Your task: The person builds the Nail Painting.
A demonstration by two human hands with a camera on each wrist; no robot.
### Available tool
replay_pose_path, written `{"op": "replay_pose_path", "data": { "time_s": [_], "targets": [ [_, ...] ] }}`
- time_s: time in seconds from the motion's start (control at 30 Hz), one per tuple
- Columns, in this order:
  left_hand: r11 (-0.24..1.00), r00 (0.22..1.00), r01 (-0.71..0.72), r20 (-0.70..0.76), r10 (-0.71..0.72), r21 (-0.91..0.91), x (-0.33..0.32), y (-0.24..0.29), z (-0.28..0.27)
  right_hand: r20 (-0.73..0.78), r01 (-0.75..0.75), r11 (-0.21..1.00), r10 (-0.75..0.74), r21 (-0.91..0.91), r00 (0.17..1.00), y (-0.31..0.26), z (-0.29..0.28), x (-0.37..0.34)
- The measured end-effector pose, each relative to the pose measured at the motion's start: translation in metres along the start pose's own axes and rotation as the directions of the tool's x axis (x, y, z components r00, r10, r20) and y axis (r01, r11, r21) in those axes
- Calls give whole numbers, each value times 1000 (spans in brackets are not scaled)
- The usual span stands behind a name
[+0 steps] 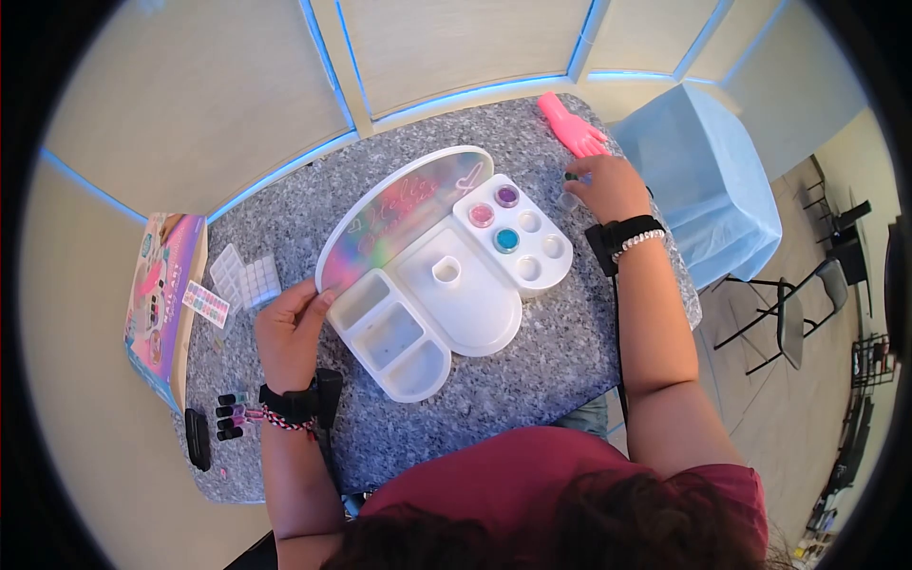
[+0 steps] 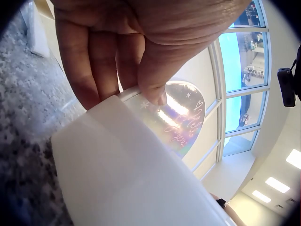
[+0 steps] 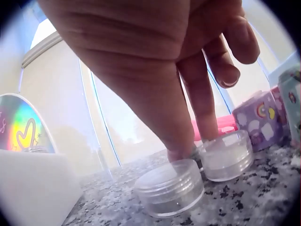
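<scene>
A white nail-play station (image 1: 458, 318) stands on the speckled table, with a shiny rainbow backboard (image 1: 404, 214) behind it. My left hand (image 1: 288, 332) pinches the backboard's left end between thumb and fingers, close above the three-part tray (image 2: 127, 174). In the right-hand tray sit jars of pink (image 1: 482, 216), purple (image 1: 506, 197) and teal (image 1: 506, 240) glitter, beside bare round wells. My right hand (image 1: 613, 190) reaches down beyond this tray. In the right wrist view its thumb and one finger come down behind two small clear jars (image 3: 171, 188); I cannot tell whether they grip one.
A pink model hand (image 1: 573, 128) lies at the far table edge, near a purple patterned item (image 3: 261, 120). On the left are a colourful box (image 1: 163, 304), white plastic pieces (image 1: 256, 282), a sticker sheet (image 1: 205, 303), nail polish bottles (image 1: 231, 418) and a black case (image 1: 198, 439).
</scene>
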State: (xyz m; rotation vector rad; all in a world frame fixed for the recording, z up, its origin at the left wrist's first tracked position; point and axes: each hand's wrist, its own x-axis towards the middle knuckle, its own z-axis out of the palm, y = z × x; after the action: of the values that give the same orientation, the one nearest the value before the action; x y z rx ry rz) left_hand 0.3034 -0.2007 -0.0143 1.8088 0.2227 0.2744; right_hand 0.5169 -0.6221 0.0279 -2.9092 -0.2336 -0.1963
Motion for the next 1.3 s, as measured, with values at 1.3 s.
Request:
{"op": "replay_pose_path", "data": {
  "time_s": [1.3],
  "targets": [
    [997,1000,10,7,-10,75,-5,7,0,48,481,534,-703,695,710,-39,-54,-47]
  ]
}}
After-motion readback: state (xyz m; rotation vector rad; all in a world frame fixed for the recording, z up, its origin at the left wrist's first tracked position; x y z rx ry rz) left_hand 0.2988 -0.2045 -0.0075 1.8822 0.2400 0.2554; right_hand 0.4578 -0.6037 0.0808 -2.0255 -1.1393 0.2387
